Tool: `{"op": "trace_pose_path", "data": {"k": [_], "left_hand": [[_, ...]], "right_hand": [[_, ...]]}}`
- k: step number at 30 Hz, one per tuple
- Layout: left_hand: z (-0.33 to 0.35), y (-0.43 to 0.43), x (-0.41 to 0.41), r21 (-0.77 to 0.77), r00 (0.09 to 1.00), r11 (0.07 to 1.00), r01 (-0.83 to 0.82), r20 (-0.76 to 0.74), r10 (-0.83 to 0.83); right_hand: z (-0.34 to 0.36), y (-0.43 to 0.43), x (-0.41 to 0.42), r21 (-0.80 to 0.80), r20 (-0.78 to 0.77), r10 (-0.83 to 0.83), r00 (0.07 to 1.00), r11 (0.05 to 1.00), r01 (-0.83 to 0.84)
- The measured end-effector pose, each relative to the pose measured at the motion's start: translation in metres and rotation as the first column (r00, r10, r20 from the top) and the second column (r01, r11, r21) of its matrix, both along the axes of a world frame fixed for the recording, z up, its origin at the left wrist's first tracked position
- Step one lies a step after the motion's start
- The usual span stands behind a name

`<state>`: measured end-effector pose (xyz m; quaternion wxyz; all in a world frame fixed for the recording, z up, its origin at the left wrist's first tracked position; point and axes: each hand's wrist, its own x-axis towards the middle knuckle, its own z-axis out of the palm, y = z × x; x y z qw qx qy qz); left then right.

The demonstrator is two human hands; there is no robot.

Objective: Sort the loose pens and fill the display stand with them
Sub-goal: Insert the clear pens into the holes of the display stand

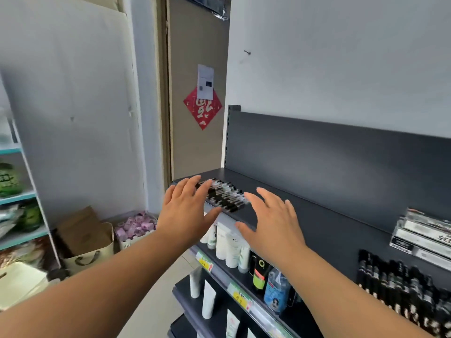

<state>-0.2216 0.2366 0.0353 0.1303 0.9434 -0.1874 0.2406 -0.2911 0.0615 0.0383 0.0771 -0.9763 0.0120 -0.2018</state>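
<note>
**Head view (only view supplied).**

The loose pens (223,195) were found at centre frame, lying in a close row on the top shelf (229,175) of a dark shelving unit, near its front edge. Clear barrels with black ends were made out; finer detail was blurred.

The left hand (188,211) was seen palm down with fingers straight and spread, its fingertips over the left end of the row. Contact could not be confirmed. The right hand (271,220) was likewise flat and spread, just beside the right end of the row. Nothing was gripped by either hand.

A tiered rack (424,236) at the right edge of the frame, with dark pens (402,289) ranged below it, was judged to be the display stand; it stood well apart from the loose row.

Handling was assessed as follows. The pens were judged light, stiff and smooth, and liable to roll, being round. With the shelf edge close, a loss over the front was considered possible. It was considered that the row would best be pressed together from both ends and lifted as a bundle, clasped across the barrels at mid-length. Singles would be better pinched at mid-barrel.

White tubes (227,245) and bottles (277,291) were noted on the shelf beneath.
</note>
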Motion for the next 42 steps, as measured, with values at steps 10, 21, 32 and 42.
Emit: {"op": "trace_pose_path", "data": {"k": [10, 21, 32, 42], "left_hand": [[-0.014, -0.004, 0.112, -0.005, 0.999, 0.999, -0.039, -0.038, 0.039], [-0.047, -0.040, 0.230, 0.043, 0.980, 0.994, 0.099, -0.180, -0.090], [-0.073, -0.059, 0.301, 0.002, 0.859, 0.909, 0.418, -0.326, -0.394], [-0.080, -0.063, 0.313, -0.048, 0.794, 0.856, 0.514, -0.349, -0.497]], "right_hand": [[-0.024, -0.007, 0.117, 0.054, -0.043, 0.045, 0.998, 0.998, -0.042], [-0.049, -0.039, 0.202, 0.199, -0.225, -0.114, 0.968, 0.967, 0.160], [-0.071, -0.002, 0.224, 0.305, -0.273, -0.406, 0.872, 0.823, 0.478], [-0.078, 0.020, 0.237, 0.383, -0.186, -0.529, 0.828, 0.737, 0.557]]}}
